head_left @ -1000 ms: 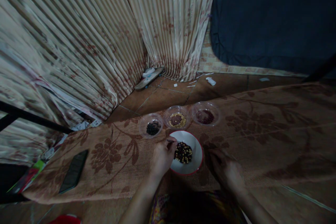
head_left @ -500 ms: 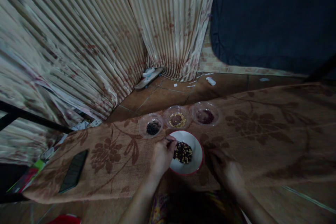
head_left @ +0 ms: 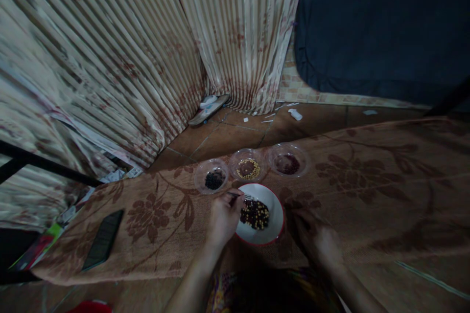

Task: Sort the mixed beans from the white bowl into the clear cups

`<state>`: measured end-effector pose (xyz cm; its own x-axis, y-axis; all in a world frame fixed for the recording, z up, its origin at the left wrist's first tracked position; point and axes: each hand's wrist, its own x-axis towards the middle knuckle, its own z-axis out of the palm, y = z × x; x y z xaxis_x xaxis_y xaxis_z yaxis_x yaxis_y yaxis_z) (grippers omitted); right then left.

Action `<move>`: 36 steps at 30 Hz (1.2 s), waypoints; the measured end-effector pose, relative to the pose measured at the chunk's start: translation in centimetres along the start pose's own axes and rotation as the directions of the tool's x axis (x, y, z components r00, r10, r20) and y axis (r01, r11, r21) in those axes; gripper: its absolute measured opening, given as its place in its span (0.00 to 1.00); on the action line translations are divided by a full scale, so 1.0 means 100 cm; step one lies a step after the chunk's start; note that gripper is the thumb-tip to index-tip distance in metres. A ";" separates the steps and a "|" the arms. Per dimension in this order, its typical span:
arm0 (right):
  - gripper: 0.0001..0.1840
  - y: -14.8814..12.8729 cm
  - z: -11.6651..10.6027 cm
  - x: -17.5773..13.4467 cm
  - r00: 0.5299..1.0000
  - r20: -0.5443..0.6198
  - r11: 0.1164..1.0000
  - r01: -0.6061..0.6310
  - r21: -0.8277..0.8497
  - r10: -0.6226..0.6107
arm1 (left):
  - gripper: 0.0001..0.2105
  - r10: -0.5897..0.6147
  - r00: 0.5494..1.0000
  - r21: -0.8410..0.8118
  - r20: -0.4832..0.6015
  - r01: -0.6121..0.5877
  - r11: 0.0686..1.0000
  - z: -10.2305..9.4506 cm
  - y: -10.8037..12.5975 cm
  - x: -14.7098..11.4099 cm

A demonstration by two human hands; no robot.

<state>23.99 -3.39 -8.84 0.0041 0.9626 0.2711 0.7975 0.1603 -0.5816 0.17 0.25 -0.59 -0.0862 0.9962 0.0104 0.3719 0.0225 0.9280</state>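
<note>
My left hand (head_left: 223, 217) is closed on slim metal tweezers (head_left: 235, 194), whose tips reach over the left part of a white bowl (head_left: 273, 220) with a red rim. Inside the bowl lies a mix of dark and yellow beans (head_left: 255, 215). My right hand (head_left: 319, 242) lies in shadow on the cloth just right of the bowl, fingers loosely stretched toward its rim and holding nothing I can see. Behind the bowl stand three clear plastic dishes: one with black beans (head_left: 213, 181), one with yellow beans (head_left: 253, 171), one with dark red beans (head_left: 292, 165).
A brown floral cloth (head_left: 157, 249) covers the narrow bench. At its left end lies a dark phone (head_left: 103, 239). Beyond the bench, a skateboard (head_left: 209, 111) and scraps of litter (head_left: 294, 114) are on the tiled floor, before striped curtains (head_left: 235, 34).
My left hand has drawn back slightly to the left, and more of the tweezers' tips shows above the beans. The right hand stays in place.
</note>
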 end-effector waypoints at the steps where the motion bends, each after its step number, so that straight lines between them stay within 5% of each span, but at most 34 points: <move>1: 0.16 0.000 0.000 0.000 1.000 0.004 1.000 -0.005 0.000 0.005 | 0.08 0.001 1.000 -0.012 -0.004 -0.001 1.000 -0.002 0.004 0.001; 7: 0.15 0.002 0.002 0.000 1.000 0.020 1.000 -0.015 0.000 0.015 | 0.08 0.009 0.998 -0.053 -0.059 -0.012 0.999 -0.010 0.026 0.022; 15: 0.15 0.002 0.003 0.000 1.000 -0.007 1.000 0.009 0.002 -0.009 | 0.07 0.203 0.962 0.108 -0.185 -0.186 0.977 -0.010 0.019 0.065; 25: 0.15 0.002 0.001 0.000 1.000 0.008 1.000 -0.004 0.004 0.004 | 0.08 0.029 1.000 0.006 -0.002 -0.029 1.000 -0.008 0.022 0.014; 36: 0.15 0.003 0.002 0.000 1.000 0.016 1.000 -0.015 -0.026 0.015 | 0.07 0.063 0.996 0.173 0.065 -0.074 0.982 0.006 0.000 -0.010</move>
<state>24.06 -3.33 -9.18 0.0070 0.9682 0.2500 0.8130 0.1401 -0.5651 0.77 -0.70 -0.83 -0.0020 0.9990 0.0445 0.5312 -0.0366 0.8464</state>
